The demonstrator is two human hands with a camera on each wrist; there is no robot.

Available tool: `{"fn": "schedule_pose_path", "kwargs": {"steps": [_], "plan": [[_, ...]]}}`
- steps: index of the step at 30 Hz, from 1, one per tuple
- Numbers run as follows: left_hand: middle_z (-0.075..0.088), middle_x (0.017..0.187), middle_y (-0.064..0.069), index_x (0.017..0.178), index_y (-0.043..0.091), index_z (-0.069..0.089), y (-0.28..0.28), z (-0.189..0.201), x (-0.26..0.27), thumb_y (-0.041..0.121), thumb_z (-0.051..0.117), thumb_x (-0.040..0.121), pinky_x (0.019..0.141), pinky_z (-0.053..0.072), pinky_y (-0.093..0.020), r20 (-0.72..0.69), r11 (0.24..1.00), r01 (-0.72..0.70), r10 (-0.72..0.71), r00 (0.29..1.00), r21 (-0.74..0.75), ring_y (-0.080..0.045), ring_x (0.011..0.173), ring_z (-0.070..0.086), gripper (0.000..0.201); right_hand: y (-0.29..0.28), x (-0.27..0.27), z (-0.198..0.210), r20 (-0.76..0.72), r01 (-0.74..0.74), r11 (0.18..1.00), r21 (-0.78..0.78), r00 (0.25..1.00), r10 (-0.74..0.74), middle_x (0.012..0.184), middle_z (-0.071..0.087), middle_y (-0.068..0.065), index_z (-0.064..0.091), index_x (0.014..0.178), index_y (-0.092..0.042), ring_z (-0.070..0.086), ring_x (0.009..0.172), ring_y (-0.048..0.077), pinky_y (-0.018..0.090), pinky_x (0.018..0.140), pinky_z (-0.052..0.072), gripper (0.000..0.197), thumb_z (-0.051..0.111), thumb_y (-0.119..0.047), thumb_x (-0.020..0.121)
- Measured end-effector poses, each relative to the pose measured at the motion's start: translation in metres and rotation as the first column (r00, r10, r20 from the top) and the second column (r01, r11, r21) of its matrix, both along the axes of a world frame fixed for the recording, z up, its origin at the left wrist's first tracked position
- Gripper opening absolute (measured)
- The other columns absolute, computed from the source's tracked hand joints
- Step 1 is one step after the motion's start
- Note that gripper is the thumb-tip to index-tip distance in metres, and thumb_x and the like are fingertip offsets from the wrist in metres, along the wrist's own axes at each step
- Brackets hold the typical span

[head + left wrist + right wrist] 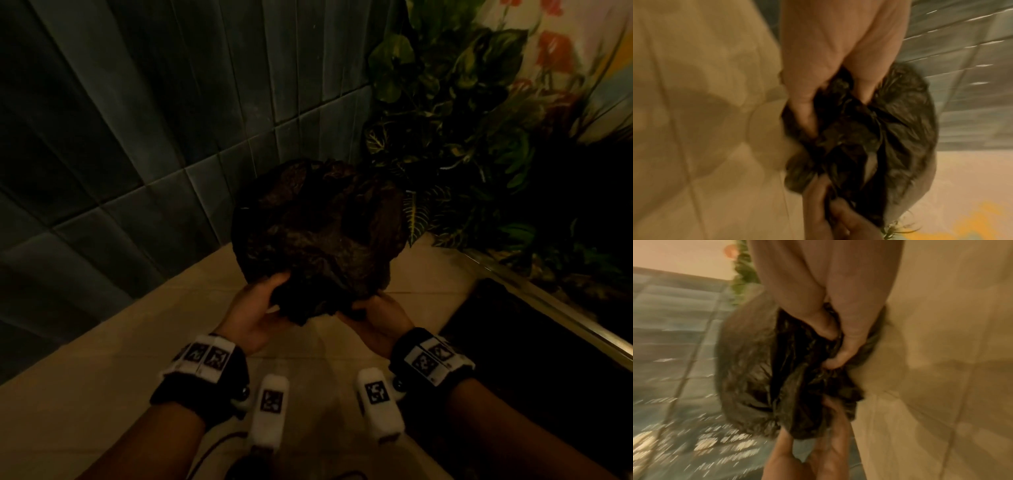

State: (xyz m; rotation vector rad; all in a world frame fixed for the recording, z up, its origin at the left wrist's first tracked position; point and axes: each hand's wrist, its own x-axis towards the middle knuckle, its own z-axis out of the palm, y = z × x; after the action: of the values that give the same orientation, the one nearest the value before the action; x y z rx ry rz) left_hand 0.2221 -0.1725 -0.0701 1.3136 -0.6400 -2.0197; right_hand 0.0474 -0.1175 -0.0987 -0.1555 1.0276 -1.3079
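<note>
A dark, crumpled plastic bag [315, 233] billows in the air in front of me, above a beige tiled floor. My left hand [260, 301] grips its near edge on the left, thumb on top. My right hand [370, 313] grips the near edge on the right. In the left wrist view my left hand [818, 97] has its fingers dug into the bunched black film of the bag [859, 138], with the other hand [830, 216] below. In the right wrist view my right hand [840, 340] pinches the gathered bag [777, 378]; both wrist views are blurred by motion.
A grey-blue tiled wall [137, 137] rises at the left and back. Leafy green plants [455, 137] fill the back right corner. A dark mat [520, 359] lies on the floor at the right, beside a metal rail [582, 329]. The beige floor [102, 394] spreads below.
</note>
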Motion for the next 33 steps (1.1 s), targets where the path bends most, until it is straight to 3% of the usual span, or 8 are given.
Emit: {"fn": "schedule_pose_path", "kwargs": {"steps": [5,13,17,20,21,22,25,33], "plan": [[0.066,0.091,-0.004,0.099,0.015,0.063,-0.007,-0.021,-0.013,0.0,0.045,0.09,0.067,0.053,-0.032,-0.071,0.995,-0.098,0.099,0.993,0.021,-0.021,0.085,0.061,0.025,-0.001,0.003,-0.014,0.107,0.13,0.989,0.063,0.985,-0.137,0.076,0.063,0.007,0.06,0.096,-0.008,0.059,0.068,0.018,0.031,0.071,0.053,0.024,0.036,-0.003,0.094],[0.046,0.066,-0.003,0.066,0.015,0.046,-0.013,-0.022,-0.019,-0.008,0.025,0.086,0.049,0.05,-0.023,-0.169,0.947,-0.272,0.3,0.939,0.171,-0.016,0.063,0.044,0.037,0.003,-0.01,-0.011,0.279,0.14,0.985,-0.103,0.954,-0.107,0.137,0.055,0.007,0.049,0.135,-0.026,0.048,0.129,0.03,0.048,0.109,0.034,0.077,0.049,-0.073,0.074],[0.052,0.053,0.003,0.06,0.018,0.055,-0.007,-0.012,-0.02,0.002,0.035,0.078,0.042,0.045,-0.015,-0.325,0.949,-0.255,0.304,0.896,0.183,-0.012,0.042,0.051,0.031,-0.007,0.004,-0.009,0.034,0.12,0.982,-0.149,0.993,-0.116,0.141,0.053,0.003,0.047,0.138,-0.021,0.051,0.127,0.023,0.038,0.105,0.042,0.049,0.051,-0.04,0.093],[0.04,0.061,0.021,0.113,0.038,0.064,-0.008,-0.01,-0.022,0.028,0.032,0.096,0.085,0.05,-0.021,-0.395,0.938,-0.309,0.347,0.851,0.157,-0.004,0.08,0.065,0.037,-0.01,0.002,-0.013,0.161,0.191,0.974,-0.123,0.972,-0.171,0.14,0.052,0.008,0.045,0.138,-0.016,0.053,0.124,0.026,0.037,0.097,0.05,0.043,0.045,-0.024,0.097],[-0.008,0.114,0.023,0.124,0.042,0.055,-0.01,-0.011,-0.021,0.036,0.029,0.099,0.091,0.048,-0.026,-0.416,0.939,-0.307,0.343,0.842,0.152,-0.005,0.101,0.061,0.037,-0.011,-0.001,-0.014,0.235,0.212,0.969,-0.127,0.956,-0.178,0.137,0.055,0.01,0.047,0.137,-0.015,0.057,0.118,0.028,0.037,0.093,0.053,0.043,0.046,-0.019,0.094],[0.063,0.125,0.004,0.123,0.039,0.056,-0.012,-0.014,-0.02,0.041,0.027,0.099,0.086,0.053,-0.03,-0.424,0.953,-0.273,0.302,0.854,0.13,-0.012,0.107,0.061,0.037,-0.011,-0.003,-0.016,0.306,0.232,0.965,-0.123,0.934,-0.186,0.132,0.059,0.011,0.05,0.135,-0.013,0.063,0.111,0.029,0.037,0.089,0.055,0.045,0.048,-0.015,0.09],[0.056,0.129,-0.005,0.122,0.02,0.055,-0.024,-0.027,-0.016,0.037,0.024,0.102,0.064,0.059,-0.035,-0.296,0.977,-0.194,0.211,0.931,0.086,-0.026,0.097,0.063,0.04,-0.011,0.001,-0.019,0.433,0.21,0.975,-0.071,0.887,-0.159,0.127,0.062,0.016,0.054,0.13,-0.008,0.067,0.102,0.034,0.041,0.091,0.052,0.05,0.047,-0.007,0.081],[0.046,0.143,-0.005,0.137,0.028,0.044,-0.052,-0.01,0.014,0.052,0.038,0.093,0.101,0.038,-0.043,-0.001,0.99,-0.118,0.119,0.993,0.074,-0.028,0.12,0.049,0.051,0.017,-0.027,-0.023,0.074,0.046,0.974,0.221,0.995,-0.063,0.098,0.054,0.004,0.059,0.09,-0.021,0.053,0.095,0.032,0.04,0.079,0.038,0.048,0.066,-0.049,0.051]]}}
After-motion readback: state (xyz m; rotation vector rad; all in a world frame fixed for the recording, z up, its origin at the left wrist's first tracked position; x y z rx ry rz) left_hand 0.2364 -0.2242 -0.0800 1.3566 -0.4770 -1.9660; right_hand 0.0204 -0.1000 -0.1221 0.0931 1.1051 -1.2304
